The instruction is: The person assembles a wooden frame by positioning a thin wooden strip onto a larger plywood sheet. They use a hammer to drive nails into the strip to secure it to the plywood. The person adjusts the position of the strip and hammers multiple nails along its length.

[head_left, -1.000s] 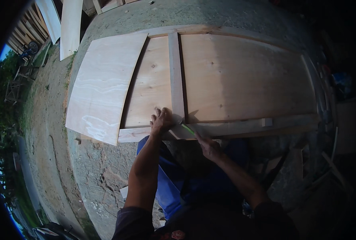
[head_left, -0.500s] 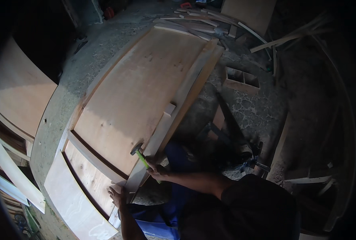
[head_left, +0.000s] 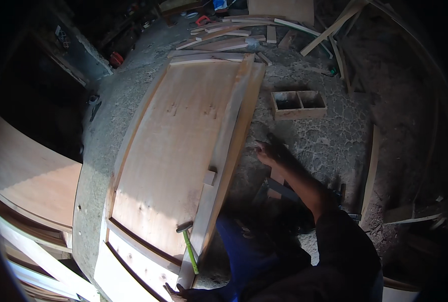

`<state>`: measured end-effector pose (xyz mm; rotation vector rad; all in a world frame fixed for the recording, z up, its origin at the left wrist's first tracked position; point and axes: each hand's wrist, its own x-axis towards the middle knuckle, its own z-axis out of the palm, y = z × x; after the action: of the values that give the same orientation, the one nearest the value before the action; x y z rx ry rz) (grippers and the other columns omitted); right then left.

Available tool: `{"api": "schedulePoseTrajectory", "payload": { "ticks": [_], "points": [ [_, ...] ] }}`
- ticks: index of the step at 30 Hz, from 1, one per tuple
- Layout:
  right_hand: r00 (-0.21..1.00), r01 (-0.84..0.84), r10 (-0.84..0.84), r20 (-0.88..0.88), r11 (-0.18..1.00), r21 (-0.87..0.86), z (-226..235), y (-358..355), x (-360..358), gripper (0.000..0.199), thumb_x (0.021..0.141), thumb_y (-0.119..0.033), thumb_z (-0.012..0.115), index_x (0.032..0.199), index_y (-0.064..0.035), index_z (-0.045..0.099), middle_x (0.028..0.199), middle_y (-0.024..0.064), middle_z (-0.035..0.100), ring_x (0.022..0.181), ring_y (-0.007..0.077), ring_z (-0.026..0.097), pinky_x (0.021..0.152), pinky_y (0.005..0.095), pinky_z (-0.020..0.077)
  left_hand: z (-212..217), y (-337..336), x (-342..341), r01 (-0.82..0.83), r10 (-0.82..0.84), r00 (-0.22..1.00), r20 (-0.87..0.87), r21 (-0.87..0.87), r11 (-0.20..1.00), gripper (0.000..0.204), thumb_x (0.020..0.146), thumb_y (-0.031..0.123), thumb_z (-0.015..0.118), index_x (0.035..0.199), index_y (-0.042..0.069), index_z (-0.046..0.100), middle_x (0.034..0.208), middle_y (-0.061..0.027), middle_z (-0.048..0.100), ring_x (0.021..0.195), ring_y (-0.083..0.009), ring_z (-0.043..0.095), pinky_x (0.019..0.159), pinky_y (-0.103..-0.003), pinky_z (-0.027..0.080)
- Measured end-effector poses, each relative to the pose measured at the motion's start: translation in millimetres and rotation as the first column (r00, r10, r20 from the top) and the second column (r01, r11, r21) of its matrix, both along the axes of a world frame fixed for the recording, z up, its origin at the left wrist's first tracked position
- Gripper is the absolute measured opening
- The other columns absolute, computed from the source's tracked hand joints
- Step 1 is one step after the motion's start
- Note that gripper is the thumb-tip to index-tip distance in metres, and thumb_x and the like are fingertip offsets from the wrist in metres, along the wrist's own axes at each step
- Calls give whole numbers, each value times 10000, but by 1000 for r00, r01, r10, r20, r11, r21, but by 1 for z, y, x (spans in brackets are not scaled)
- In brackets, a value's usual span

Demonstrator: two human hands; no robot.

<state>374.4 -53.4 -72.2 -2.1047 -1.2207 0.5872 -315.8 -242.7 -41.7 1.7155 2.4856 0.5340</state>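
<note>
Ahead of you, loose wooden pieces (head_left: 271, 34) lie on the concrete floor (head_left: 128, 100), near a small red object (head_left: 202, 20); to your left sits a partly sunlit wooden panel (head_left: 38, 173).

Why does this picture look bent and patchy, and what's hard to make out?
In the head view, the fisheye lens bows the edges of the wooden panel, sunlight bleaches its near end, shade dulls its far end, and the right hand sits in shadow, its grip unclear.

Carpentry workshop: hammer (head_left: 189, 246), wooden panel (head_left: 163, 146), timber strips (head_left: 271, 34)
</note>
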Motion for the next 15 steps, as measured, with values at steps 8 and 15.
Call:
{"api": "schedulePoseTrajectory", "payload": {
  "ticks": [8,15],
  "points": [
    [706,258,-37,707,943,-209,-17,10,227,637,891,-154,609,1491,-113,397,1502,150,419,1363,322,457,997,513,481,-3,21,77,37,-36,997,61,-13,999,602,954,231,621,1467,-33,451,1486,-272,477,1380,-379,479,1153,-395,383],
    [550,-115,24,835,992,47,-53,-33,280,198,826,-126,613,1018,-98,655,911,121,630,911,363,641,774,505,506,-12,41,114,26,-12,985,171,-79,997,602,958,236,618,1468,-34,448,1481,-271,482,1373,-376,484,1151,-395,385]
  ]
}}
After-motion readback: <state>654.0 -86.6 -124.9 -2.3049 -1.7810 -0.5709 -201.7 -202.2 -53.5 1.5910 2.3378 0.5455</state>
